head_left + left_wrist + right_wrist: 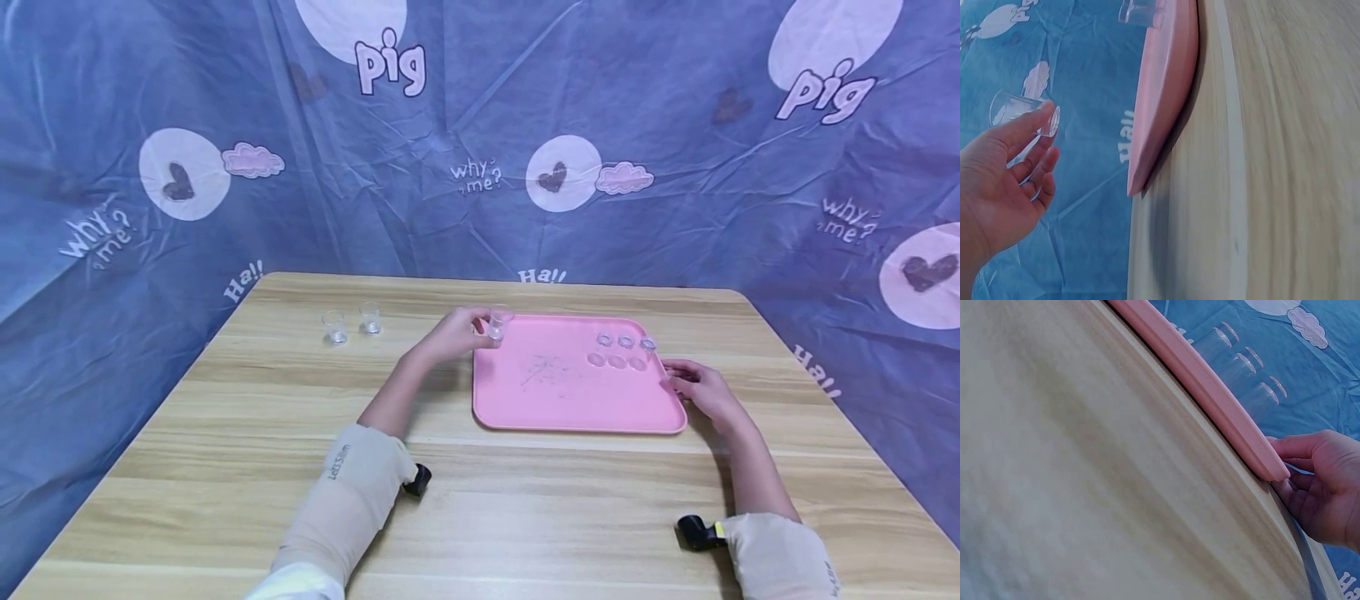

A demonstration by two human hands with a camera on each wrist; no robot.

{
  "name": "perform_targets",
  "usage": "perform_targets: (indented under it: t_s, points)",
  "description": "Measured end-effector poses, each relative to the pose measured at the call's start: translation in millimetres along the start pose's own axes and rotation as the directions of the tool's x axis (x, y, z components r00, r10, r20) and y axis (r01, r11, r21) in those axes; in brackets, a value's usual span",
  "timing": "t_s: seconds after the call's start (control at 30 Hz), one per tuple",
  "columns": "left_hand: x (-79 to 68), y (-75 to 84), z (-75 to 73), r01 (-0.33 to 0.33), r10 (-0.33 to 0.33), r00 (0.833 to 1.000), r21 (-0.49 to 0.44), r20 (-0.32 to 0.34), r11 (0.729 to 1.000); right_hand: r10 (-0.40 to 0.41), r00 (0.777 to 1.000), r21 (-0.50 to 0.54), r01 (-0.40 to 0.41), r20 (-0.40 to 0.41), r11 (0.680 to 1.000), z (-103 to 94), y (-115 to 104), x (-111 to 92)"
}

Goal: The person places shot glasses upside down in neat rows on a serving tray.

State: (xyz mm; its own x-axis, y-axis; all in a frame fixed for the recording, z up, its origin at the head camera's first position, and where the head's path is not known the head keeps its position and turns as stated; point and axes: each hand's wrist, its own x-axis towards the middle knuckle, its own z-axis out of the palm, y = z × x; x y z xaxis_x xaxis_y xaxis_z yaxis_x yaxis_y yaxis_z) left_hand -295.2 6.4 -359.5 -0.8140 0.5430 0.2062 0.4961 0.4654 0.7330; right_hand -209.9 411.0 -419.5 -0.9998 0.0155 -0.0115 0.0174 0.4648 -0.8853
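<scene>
"pig" (390,65), "why me?" (476,175), "ha!!" (542,276) on blue backdrop (450,125), "lets slim" (340,462) on left sleeve (360,487)

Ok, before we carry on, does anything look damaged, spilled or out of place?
Only the pink tray stands out: faint grayish streaks mark its middle, against otherwise plain pink. I can't tell whether they're scratches or print. No spill shows; the two glasses on the table stand upright.
</scene>
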Motion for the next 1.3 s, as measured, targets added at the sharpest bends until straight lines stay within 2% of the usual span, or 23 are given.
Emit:
perform_targets:
  t_s: [0.47,0.63,0.77,1.1,1.2,1.3]
  points:
    - [31.8,16.5,28.4,-0.071,0.069,0.995,0.026,0.074,0.997,-0.003,1.000,-0.029,0.003,-0.011,1.000,-2.4,1,-1]
    - [37.3,21.4,34.7,-0.057,0.049,0.993,0.072,0.108,0.996,-0.003,1.000,-0.030,0.003,-0.006,1.000,-1.3,2,-1]
    - [42.2,23.3,39.5,-0.042,0.032,0.990,0.074,0.135,0.996,0.000,1.000,-0.038,0.000,-0.009,0.999,-1.2,2,-1]
    - [57.9,26.3,51.1,-0.083,0.067,0.975,0.069,0.212,0.994,0.006,1.000,-0.037,-0.006,-0.016,0.999,0.1,0,-2]
    - [59.8,27.3,53.8,-0.077,0.053,0.971,0.092,0.234,0.993,0.017,1.000,-0.039,-0.018,-0.014,0.999,1.2,0,-2]
    - [59.7,28.4,55.2,-0.035,0.008,0.972,0.111,0.235,0.993,0.031,0.999,-0.051,-0.031,-0.014,0.998,1.7,-1,-1]
